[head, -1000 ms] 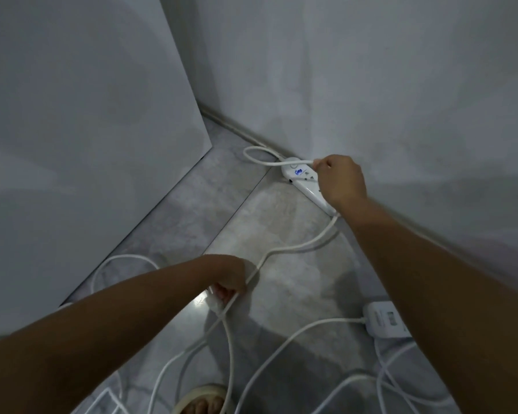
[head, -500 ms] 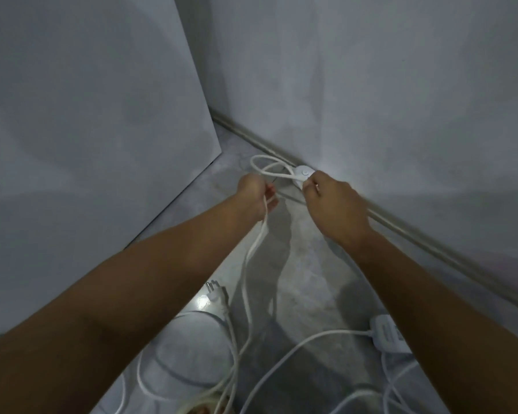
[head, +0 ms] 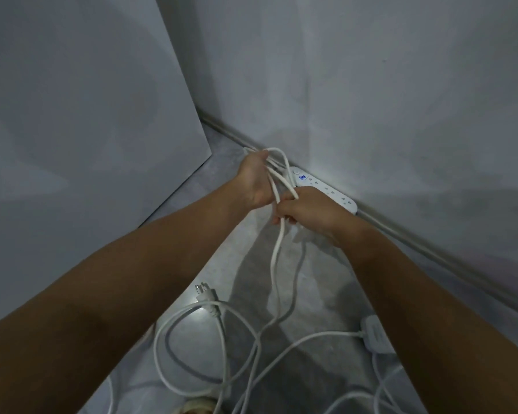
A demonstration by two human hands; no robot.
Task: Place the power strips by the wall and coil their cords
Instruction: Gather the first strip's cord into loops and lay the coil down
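Observation:
A white power strip [head: 326,189] with a blue lit display lies flat against the foot of the wall. Its white cord [head: 277,264] rises from the floor into both hands. My left hand [head: 253,180] holds a few loops of the cord bunched at the top. Just below and to the right, my right hand [head: 304,212] grips the same cord where it hangs down. The cord's plug [head: 205,295] lies on the floor below. A second white power strip [head: 376,334] lies on the floor at the right, partly hidden by my right forearm.
Several loose white cord loops [head: 192,354] sprawl over the grey floor [head: 320,294] near the bottom. A grey panel [head: 87,144] stands at the left, meeting the wall [head: 371,85] in a corner. A foot in a sandal [head: 196,407] shows at the bottom edge.
My left hand lifted the cord from the floor up to the power strip. Both hands came together, and loops of cord are now bunched between them.

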